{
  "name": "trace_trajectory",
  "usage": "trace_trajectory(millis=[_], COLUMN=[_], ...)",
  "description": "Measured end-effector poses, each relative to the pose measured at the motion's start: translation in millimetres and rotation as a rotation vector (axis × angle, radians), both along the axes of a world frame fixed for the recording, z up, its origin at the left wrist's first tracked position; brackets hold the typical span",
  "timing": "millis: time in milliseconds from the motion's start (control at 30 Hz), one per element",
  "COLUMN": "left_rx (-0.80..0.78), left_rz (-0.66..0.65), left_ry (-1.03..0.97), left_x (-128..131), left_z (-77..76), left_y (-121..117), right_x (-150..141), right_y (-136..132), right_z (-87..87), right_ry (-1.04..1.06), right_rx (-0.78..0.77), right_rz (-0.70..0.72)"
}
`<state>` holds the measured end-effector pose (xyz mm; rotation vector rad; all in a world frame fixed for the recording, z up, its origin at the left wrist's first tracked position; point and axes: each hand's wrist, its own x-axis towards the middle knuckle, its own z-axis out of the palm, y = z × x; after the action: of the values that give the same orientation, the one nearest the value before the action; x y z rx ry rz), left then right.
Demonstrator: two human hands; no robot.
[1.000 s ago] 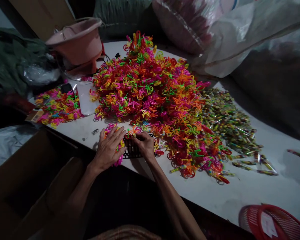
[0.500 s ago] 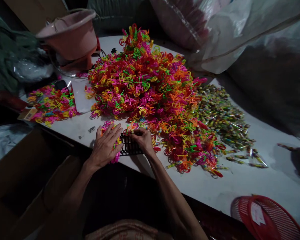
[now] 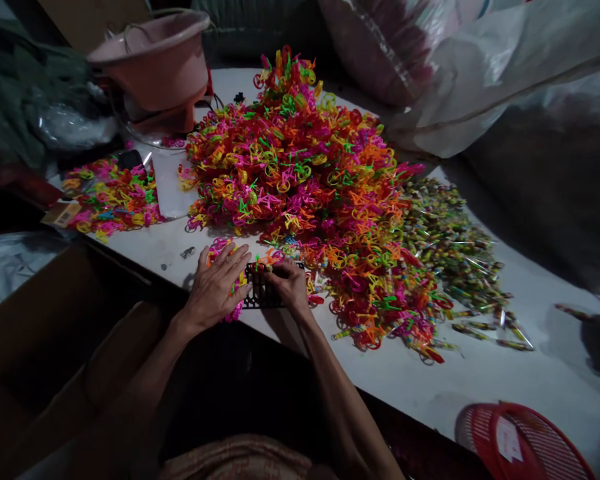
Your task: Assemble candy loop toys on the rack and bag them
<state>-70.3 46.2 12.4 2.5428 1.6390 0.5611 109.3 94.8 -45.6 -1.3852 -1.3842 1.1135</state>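
Note:
A black slotted plastic rack (image 3: 260, 300) lies at the table's front edge, with pink and yellow plastic pieces (image 3: 239, 283) along its left end. My left hand (image 3: 220, 283) rests over those pieces, palm down and fingers stretched out. Over the rack's right part, my right hand (image 3: 291, 287) has its thumb and fingers pinched together. What it holds, if anything, is too small to tell. A small green piece (image 3: 257, 262) shows just left of its fingertips. Behind both hands rises a big heap of bright plastic toy pieces (image 3: 300, 167), some with wheel-like rings.
Wrapped striped sticks (image 3: 455, 240) are piled to the right. A pink basin (image 3: 155, 67) stands at the back left, near a flat spread of colourful pieces (image 3: 115, 200). A red mesh basket (image 3: 525, 440) is at front right. Large plastic sacks (image 3: 455, 100) line the back.
The whole view has shifted slightly, so the table's things appear a little further right. Both hands keep nearly the same places on the rack, with the right fingers still pinched.

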Motion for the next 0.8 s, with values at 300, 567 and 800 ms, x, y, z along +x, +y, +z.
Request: trace_trajectory(millis=[300,567,800], left_rx=[-0.015,-0.011,-0.016], left_rz=[0.015,0.03,0.018], left_ry=[-0.016,0.034,0.018], left_x=[1,4,1], left_z=[-0.5,3.0,2.8], left_y=[0,1,0], right_x=[-18,11,-12], right_y=[-3,7,5], right_z=[1.6,1.7,12.7], right_ry=[-0.388,-0.064,0.269], right_rx=[0.143,0.014,-0.149], right_rz=[-0.068,0.088,0.007])
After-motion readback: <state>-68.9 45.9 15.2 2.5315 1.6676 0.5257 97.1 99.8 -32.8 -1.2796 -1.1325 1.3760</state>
